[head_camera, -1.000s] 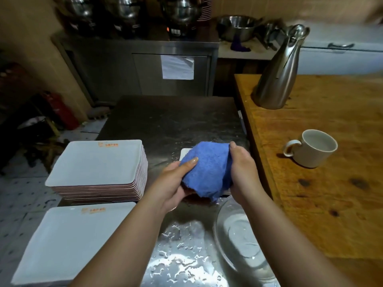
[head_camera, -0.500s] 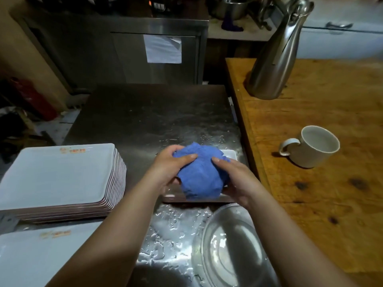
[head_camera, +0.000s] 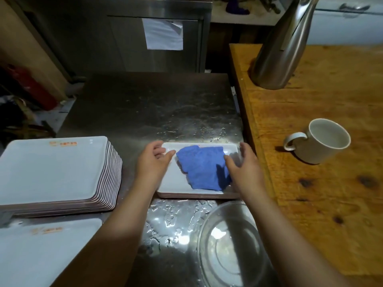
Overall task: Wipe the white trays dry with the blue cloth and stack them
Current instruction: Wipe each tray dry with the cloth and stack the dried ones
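Wet steel counter (head_camera: 145,112) carried a white tray (head_camera: 172,179); the blue cloth (head_camera: 202,166) lay on it between both hands. Left hand (head_camera: 152,160) and right hand (head_camera: 243,164), fingers spread, touched the tray's sides.

blue cloth (head_camera: 202,167) on white tray (head_camera: 172,180), hands beside

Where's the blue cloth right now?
In the head view, the blue cloth lies on the white tray on the steel counter, between the left hand and right hand.
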